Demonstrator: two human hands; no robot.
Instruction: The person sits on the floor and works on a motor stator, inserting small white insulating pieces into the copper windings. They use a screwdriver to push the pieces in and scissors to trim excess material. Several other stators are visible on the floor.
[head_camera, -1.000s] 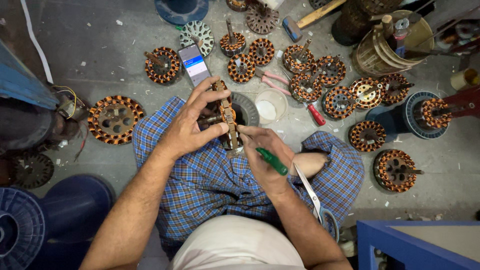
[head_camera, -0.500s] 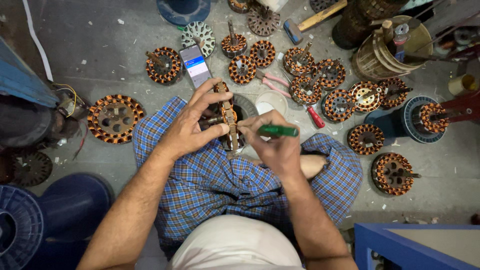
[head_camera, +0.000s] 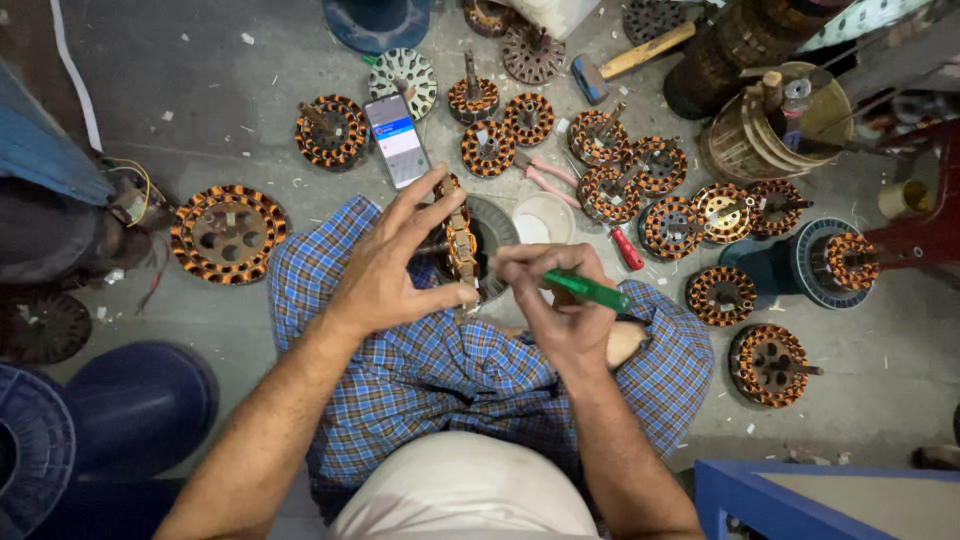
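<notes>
Green screwdriver handle (head_camera: 590, 290); blue checked cloth (head_camera: 450, 370); copper-orange stator windings (head_camera: 228, 233).

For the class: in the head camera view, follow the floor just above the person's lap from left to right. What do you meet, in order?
Large copper-wound stator ring → left hand holding the motor core → right hand gripping the green-handled tool → small wound stator → wound stator with a shaft.

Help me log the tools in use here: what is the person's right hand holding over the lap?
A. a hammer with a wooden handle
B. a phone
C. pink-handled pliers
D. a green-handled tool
D. The right hand grips a green-handled tool, tip toward the copper-wound stator that the left hand steadies; the hammer, the pink-handled pliers and the phone all lie on the floor.
</notes>
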